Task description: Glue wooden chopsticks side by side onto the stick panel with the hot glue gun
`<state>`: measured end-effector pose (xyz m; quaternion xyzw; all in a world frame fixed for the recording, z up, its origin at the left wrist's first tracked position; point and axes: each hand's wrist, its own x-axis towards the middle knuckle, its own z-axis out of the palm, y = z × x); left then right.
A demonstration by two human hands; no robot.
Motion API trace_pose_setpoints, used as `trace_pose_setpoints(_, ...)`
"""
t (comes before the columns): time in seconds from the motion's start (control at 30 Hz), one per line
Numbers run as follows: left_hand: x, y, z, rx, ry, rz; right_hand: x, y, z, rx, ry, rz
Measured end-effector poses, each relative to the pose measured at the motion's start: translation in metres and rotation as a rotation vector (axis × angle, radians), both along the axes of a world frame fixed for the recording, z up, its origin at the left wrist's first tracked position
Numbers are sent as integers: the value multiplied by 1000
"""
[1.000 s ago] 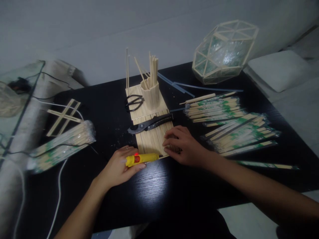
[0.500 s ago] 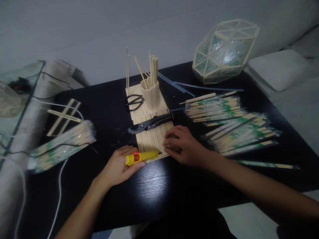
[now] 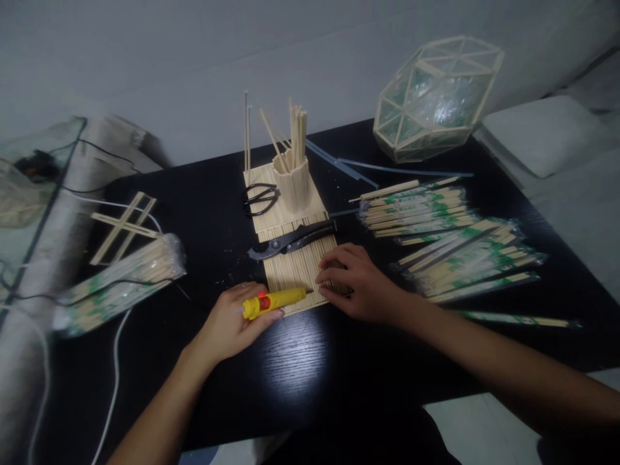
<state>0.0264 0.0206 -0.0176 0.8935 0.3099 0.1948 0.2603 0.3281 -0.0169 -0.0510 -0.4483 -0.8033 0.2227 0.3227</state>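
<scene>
My left hand (image 3: 237,323) is closed around a yellow glue gun (image 3: 274,301) with a red glowing light. Its dark nozzle points right, low over the near end of a panel of thin wooden sticks (image 3: 289,274) laid side by side. My right hand (image 3: 356,281) rests at the panel's right edge, fingers bent and apart, fingertips touching the sticks. Black-handled cutters (image 3: 293,240) lie across the panel. Behind them, a round stick-walled cup (image 3: 294,187) full of upright sticks stands on a wooden base (image 3: 261,175), beside black looped handles (image 3: 260,199).
Wrapped chopsticks (image 3: 416,210) lie in piles at right, with another wrapped bundle (image 3: 126,281) at left near crossed sticks (image 3: 126,227). A faceted stick-framed shape (image 3: 438,100) stands at the back right. White cable (image 3: 116,361) runs down the left of the black table (image 3: 387,361).
The glue gun's nozzle end has tipped slightly upward and shifted a little toward the panel. My right hand looks unmoved.
</scene>
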Motion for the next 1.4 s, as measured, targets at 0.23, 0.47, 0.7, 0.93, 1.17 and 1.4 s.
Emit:
trace_pose_setpoints(0.23,0,0,-1,19,15,10,0,0,1,1,5,3)
trace_pose_setpoints(0.47,1,0,0,0,-4,41,0,0,0,3,-1,4)
trace_pose_setpoints(0.7,4,-1,2,-13,-13,74,0,1,-1,11,9,5)
trace_pose_setpoints(0.93,3,-1,-1,-26,-32,107,0,1,-2,-6,-3,-2)
trace_pose_setpoints(1.17,1,0,-2,-63,-67,128,0,1,-1,6,-2,-2)
trace_pose_setpoints(1.4,1,-1,2,-91,-69,128,0,1,-2,12,-4,-7)
